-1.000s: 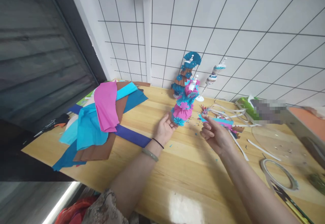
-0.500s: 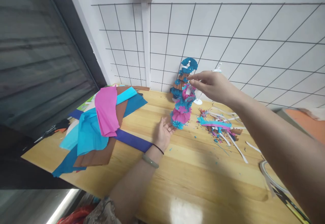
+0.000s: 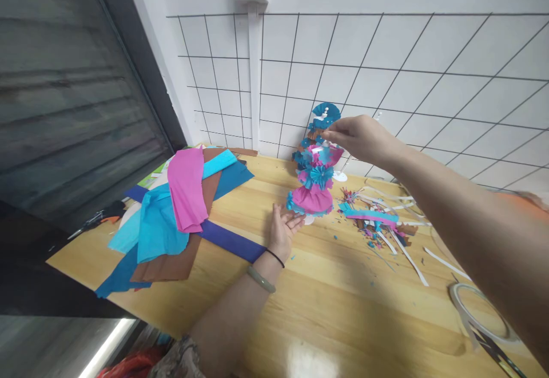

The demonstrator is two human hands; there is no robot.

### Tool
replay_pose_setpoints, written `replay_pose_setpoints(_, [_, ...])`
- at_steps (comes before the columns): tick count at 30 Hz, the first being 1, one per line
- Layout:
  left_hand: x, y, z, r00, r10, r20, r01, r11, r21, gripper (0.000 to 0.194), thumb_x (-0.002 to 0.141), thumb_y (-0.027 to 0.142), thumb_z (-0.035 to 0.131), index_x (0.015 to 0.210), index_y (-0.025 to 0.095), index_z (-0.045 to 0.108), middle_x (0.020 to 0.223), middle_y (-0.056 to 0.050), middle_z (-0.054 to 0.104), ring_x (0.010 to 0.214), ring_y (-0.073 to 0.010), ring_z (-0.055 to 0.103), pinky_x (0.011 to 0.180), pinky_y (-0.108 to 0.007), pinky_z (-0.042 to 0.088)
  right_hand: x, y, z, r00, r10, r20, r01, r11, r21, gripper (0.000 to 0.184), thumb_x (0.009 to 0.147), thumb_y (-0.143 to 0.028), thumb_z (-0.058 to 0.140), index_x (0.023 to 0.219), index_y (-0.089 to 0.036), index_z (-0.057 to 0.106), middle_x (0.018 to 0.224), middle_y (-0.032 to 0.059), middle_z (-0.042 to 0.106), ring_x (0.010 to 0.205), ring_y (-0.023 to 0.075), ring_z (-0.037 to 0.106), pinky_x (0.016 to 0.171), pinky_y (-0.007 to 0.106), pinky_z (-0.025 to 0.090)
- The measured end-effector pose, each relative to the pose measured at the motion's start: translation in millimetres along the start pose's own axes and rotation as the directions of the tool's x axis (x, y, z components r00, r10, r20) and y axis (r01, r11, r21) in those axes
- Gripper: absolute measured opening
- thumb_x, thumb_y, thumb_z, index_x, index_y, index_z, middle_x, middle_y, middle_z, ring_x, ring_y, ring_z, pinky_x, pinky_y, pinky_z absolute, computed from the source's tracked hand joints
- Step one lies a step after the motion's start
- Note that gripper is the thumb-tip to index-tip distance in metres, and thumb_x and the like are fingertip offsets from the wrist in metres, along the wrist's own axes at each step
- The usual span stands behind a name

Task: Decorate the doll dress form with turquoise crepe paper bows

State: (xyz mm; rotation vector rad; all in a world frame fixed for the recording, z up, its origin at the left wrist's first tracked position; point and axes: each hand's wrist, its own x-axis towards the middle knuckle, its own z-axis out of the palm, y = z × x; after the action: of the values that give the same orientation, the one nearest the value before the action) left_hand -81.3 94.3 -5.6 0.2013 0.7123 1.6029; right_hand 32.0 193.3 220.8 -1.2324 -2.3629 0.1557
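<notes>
A tiered pink and blue crepe-paper decoration [image 3: 314,198] stands on the wooden table, a bit of a white round base showing beneath its lowest ruffle. Blue pleated rosettes sit on its tiers. Above its top, my right hand [image 3: 362,140] has thumb and fingers pinched together on its upper end; the exact spot gripped is hidden. My left hand [image 3: 283,230] lies palm up by the bottom ruffle, fingers spread and open, fingertips at its edge. Behind stands a second decoration [image 3: 326,116] in dark blue and brown, with a white knobbed tip, partly covered by the first.
Folded crepe-paper sheets [image 3: 186,195] in pink, blue and brown are piled at left, near scissors [image 3: 96,218]. Paper scraps and white strips [image 3: 377,221] lie to the right. A roll of tape [image 3: 480,309] and a dark cutter [image 3: 493,349] are at lower right. A gridded wall [image 3: 300,80] rises behind.
The pink and blue decoration has turned and stands more upright, with different rosettes facing me and its white base now showing. Both hands stay near it. The view has shifted slightly.
</notes>
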Motion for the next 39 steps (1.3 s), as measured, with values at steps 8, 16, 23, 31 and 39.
replay_pose_setpoints(8, [-4.1, -4.2, 1.3, 0.955, 0.232, -0.184, -0.211, 0.97, 0.125, 0.033, 0.08, 0.049, 0.045, 0.094, 0.019, 0.043, 0.07, 0.0, 0.052, 0.062, -0.0188, 0.065, 0.057, -0.032, 0.051, 29.1, 2.8, 7.9, 0.997, -0.081, 0.002, 0.081, 0.994, -0.078, 0.031, 0.077, -0.043, 0.051, 0.061, -0.018, 0.059, 0.046, -0.0024, 0.043, 0.044, 0.0091, 0.043, 0.046, 0.026, 0.032])
replay_pose_setpoints(16, [-5.4, -5.2, 3.1, 0.968, 0.194, -0.161, -0.164, 0.969, 0.185, 0.032, 0.079, 0.048, 0.043, 0.091, 0.019, 0.043, 0.058, 0.004, 0.049, 0.042, -0.0137, 0.057, 0.037, -0.021, 0.04, 58.7, -8.6, 14.5, 0.998, -0.046, 0.034, 0.051, 0.982, -0.179, 0.026, 0.077, -0.037, 0.049, 0.071, -0.017, 0.065, 0.063, 0.0027, 0.06, 0.056, 0.0136, 0.052, 0.051, 0.026, 0.036])
replay_pose_setpoints(23, [-2.0, -3.0, 1.6, 0.973, 0.149, -0.175, -0.123, 0.981, 0.151, 0.038, 0.077, 0.051, 0.044, 0.094, 0.017, 0.047, 0.057, 0.003, 0.051, 0.041, -0.0139, 0.057, 0.036, -0.02, 0.039, 76.8, 4.1, 28.6, 0.997, 0.001, 0.072, 0.011, 0.986, -0.167, 0.027, 0.076, -0.036, 0.052, 0.062, -0.017, 0.063, 0.057, 0.0039, 0.062, 0.055, 0.0154, 0.054, 0.052, 0.028, 0.038])
replay_pose_setpoints(31, [-19.7, -5.2, 11.1, 0.982, 0.146, -0.117, -0.113, 0.961, 0.25, 0.047, 0.072, 0.064, 0.043, 0.064, 0.017, 0.044, 0.042, 0.006, 0.042, 0.024, -0.0053, 0.036, 0.025, -0.016, 0.021, 81.4, 9.0, 33.8, 0.995, 0.01, 0.097, 0.006, 0.986, -0.165, 0.027, 0.077, -0.037, 0.052, 0.063, -0.018, 0.065, 0.061, 0.0051, 0.064, 0.059, 0.0174, 0.055, 0.054, 0.029, 0.038])
replay_pose_setpoints(39, [-26.8, -8.4, 14.2, 0.982, 0.182, -0.048, -0.157, 0.933, 0.325, 0.05, 0.069, 0.066, 0.046, 0.059, 0.017, 0.044, 0.04, 0.005, 0.041, 0.024, -0.0026, 0.03, 0.025, -0.016, 0.019, 78.9, 1.8, 33.9, 0.997, -0.059, 0.058, 0.07, 0.972, -0.226, 0.03, 0.078, -0.039, 0.048, 0.074, -0.017, 0.067, 0.064, 0.0055, 0.064, 0.061, 0.0167, 0.055, 0.057, 0.028, 0.037])
